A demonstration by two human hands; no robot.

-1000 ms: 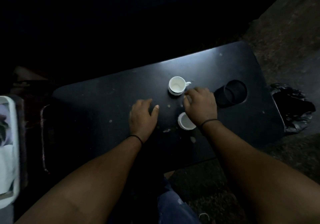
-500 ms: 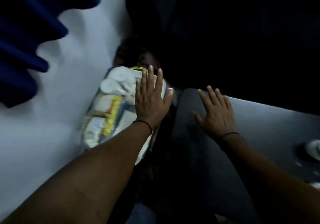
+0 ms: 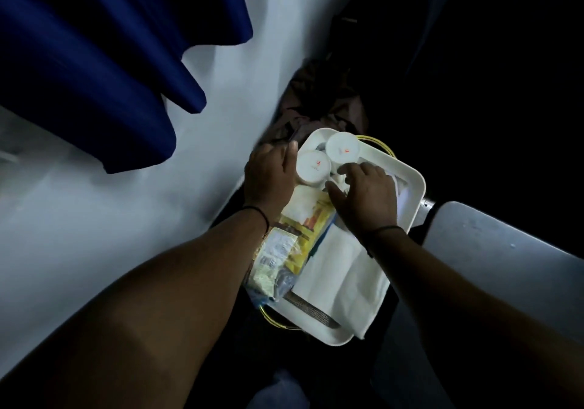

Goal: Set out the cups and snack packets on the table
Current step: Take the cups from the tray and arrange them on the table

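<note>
A white tray [image 3: 410, 200] lies left of the dark table [image 3: 493, 250]. Two white cups stand upside down at its far end, a near cup [image 3: 313, 165] and a far cup [image 3: 342, 151]. Yellow snack packets [image 3: 294, 241] lie along the tray's left side, next to a white napkin [image 3: 338, 279]. My left hand [image 3: 268, 173] rests at the tray's far-left edge with its thumb against the near cup; its fingers curl down out of sight. My right hand [image 3: 366, 200] hovers over the tray, fingers apart, fingertips just below the two cups.
A white wall [image 3: 126, 206] and a blue curtain [image 3: 94, 60] fill the left side. A brown cloth bundle [image 3: 316, 105] lies beyond the tray. A flat dark utensil [image 3: 311, 309] lies at the tray's near end. The surroundings on the right are very dark.
The view swung from the table with two cups to the tray on the left. Both hands left the table and moved over the tray, beside the upturned cups.
</note>
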